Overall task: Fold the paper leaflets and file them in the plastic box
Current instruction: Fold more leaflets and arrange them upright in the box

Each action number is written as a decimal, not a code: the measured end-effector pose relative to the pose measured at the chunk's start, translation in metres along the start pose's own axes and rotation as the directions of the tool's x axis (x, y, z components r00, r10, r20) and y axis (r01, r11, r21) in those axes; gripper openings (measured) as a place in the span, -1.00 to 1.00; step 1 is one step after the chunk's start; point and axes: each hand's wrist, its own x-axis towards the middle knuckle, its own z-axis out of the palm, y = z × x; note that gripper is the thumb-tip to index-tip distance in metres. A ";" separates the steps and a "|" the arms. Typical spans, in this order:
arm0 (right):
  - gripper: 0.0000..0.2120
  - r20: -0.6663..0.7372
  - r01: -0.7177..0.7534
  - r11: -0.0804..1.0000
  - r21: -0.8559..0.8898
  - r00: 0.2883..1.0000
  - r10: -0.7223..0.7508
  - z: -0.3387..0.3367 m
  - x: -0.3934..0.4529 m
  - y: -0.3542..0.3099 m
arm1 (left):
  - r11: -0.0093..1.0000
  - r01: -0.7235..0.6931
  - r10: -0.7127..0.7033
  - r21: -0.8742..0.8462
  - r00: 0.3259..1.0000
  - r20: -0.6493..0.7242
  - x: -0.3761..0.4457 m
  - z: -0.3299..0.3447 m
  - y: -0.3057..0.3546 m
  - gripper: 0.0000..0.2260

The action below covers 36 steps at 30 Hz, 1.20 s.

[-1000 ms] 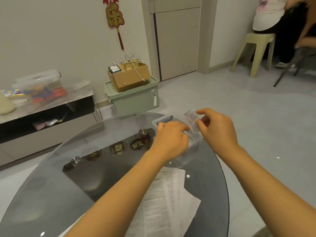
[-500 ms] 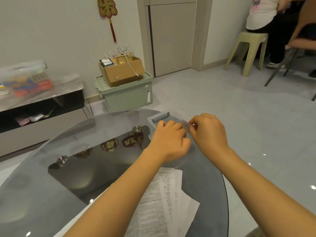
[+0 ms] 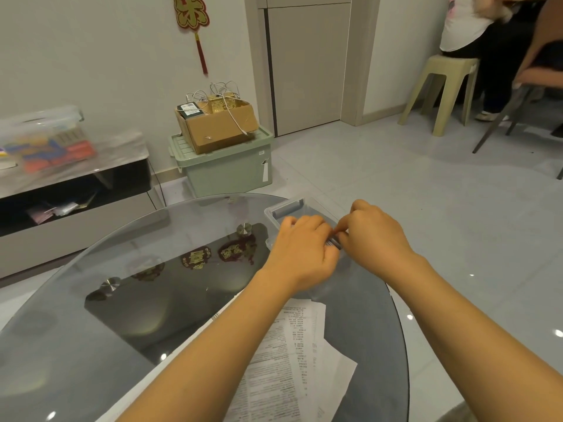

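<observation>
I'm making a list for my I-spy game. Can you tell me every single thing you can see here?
glass table: one, grey, round, in front
plastic box: one, clear, far edge of table, under the hands
folded leaflet: one, only a sliver shows between the hands
paper leaflets: several, white with print, unfolded, near edge of table
storage bin: one, pale green, on floor by wall
cardboard box: one, brown, on the bin, with white cables
wall ornament: one, red and gold
low cabinet: one, grey, at left, clear container on top
stool: one, beige, a person sitting on it
left hand: one, fingers curled, over the box
right hand: one, pinching the leaflet
</observation>
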 end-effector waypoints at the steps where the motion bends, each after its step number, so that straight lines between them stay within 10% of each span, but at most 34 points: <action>1: -0.77 0.008 -0.001 0.998 0.057 1.000 0.001 0.000 0.000 0.001 | 1.000 -0.002 0.002 -0.016 1.000 0.000 0.000 0.000 0.000 -0.40; 23: -0.72 -0.039 -0.100 0.896 0.432 0.991 0.129 0.003 -0.005 0.016 | 0.991 -0.001 -0.028 0.135 0.976 0.215 0.007 -0.010 0.002 -0.46; 36: -0.69 -0.084 0.091 0.937 0.337 0.994 -0.066 -0.019 -0.040 -0.005 | 0.994 0.108 -0.105 0.033 0.992 -0.075 -0.046 -0.048 0.029 -0.52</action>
